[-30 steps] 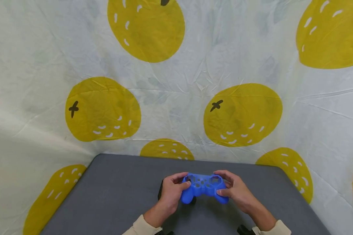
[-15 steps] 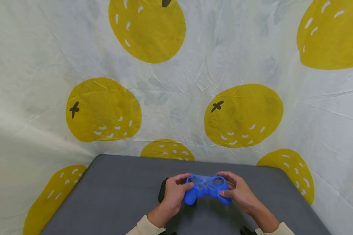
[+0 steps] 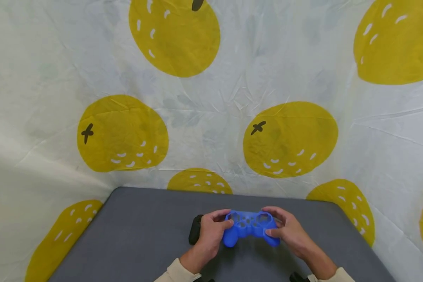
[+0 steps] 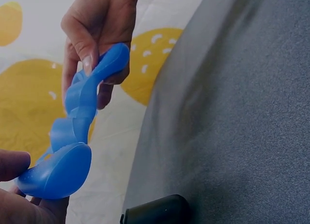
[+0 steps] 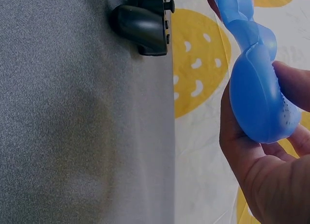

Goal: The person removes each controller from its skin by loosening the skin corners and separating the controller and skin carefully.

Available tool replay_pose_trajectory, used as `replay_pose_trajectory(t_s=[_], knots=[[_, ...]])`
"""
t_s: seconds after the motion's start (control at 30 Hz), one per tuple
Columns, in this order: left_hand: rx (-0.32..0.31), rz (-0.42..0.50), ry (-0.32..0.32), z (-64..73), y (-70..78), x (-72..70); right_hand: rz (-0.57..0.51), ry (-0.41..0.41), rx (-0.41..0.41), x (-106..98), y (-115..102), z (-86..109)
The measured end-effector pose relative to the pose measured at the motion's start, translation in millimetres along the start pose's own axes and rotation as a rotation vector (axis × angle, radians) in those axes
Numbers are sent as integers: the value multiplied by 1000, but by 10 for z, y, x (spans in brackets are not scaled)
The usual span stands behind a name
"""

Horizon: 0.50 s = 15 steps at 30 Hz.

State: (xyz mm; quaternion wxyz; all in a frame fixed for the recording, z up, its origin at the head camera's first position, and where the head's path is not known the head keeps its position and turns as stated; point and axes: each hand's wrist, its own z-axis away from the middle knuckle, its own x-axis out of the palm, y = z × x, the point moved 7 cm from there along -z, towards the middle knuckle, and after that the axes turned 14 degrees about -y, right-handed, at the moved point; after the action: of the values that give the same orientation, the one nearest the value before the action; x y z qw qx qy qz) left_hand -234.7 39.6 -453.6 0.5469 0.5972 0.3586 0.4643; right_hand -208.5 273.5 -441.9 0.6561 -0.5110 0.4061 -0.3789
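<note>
Both hands hold a blue silicone game controller cover (image 3: pixel 248 226) above the grey table, its open button holes facing up toward the head camera. My left hand (image 3: pixel 211 231) pinches its left side, thumb on the front face. On the other side, my right hand (image 3: pixel 290 229) grips the right handle with the thumb in front and fingers behind. In the right wrist view the cover's rounded handle (image 5: pixel 259 95) lies between thumb and fingers. A black game controller (image 3: pixel 195 230) rests on the table just left of my left hand, partly hidden behind it; its grip (image 5: pixel 140 25) shows in the right wrist view.
The grey table (image 3: pixel 144 231) spreads under the hands, its far edge against a white curtain (image 3: pixel 204 133) printed with large yellow fruit. Black wrist straps (image 3: pixel 296 277) and cream sleeves (image 3: pixel 178 271) show at the bottom of the head view.
The hands and the blue cover have shifted slightly to the right and down in the head view, uncovering more of the black controller's left end. The grip on the cover stays alike.
</note>
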Motion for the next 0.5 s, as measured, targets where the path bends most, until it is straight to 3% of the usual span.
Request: replay_pose_trajectory(t_s=[0.5], knots=[[0,0,3,-73,-92,102,17,22,6,-124,35,12]])
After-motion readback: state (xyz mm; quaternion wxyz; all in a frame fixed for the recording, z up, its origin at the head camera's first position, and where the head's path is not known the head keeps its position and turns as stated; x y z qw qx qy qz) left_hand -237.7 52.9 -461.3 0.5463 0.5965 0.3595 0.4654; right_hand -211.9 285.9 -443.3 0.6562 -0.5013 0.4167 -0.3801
